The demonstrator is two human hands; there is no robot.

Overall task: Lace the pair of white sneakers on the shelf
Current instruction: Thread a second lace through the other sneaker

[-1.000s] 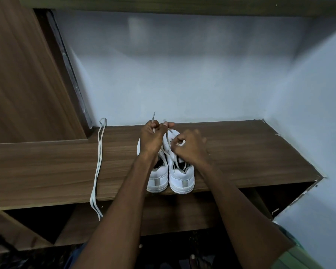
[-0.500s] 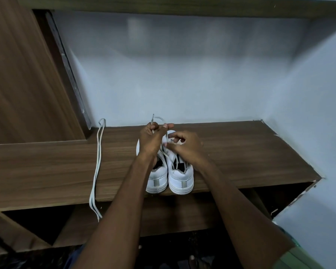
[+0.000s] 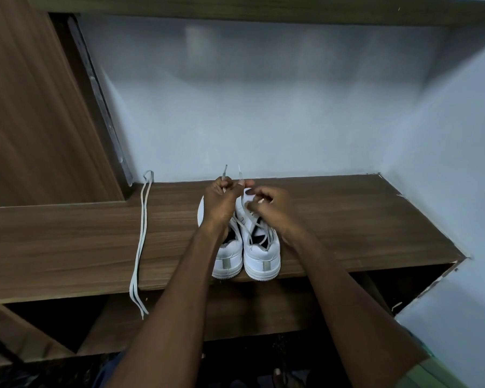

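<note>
- Sneakers (image 3: 245, 247) stand side by side at the shelf's (image 3: 347, 219) front edge, heels toward the person.
- Left hand (image 3: 219, 201) pinches both lace tips (image 3: 225, 175) above the sneakers.
- Right hand (image 3: 269, 204) pinches the lace over the right sneaker.
- Spare lace (image 3: 140, 242) lies left of the sneakers, hanging over the edge.

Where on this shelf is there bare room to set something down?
Bare shelf runs from the sneakers to the right wall; a narrower patch lies between the spare lace and the sneakers. Crowded at the sneakers, where left hand and right hand grip lace.
</note>
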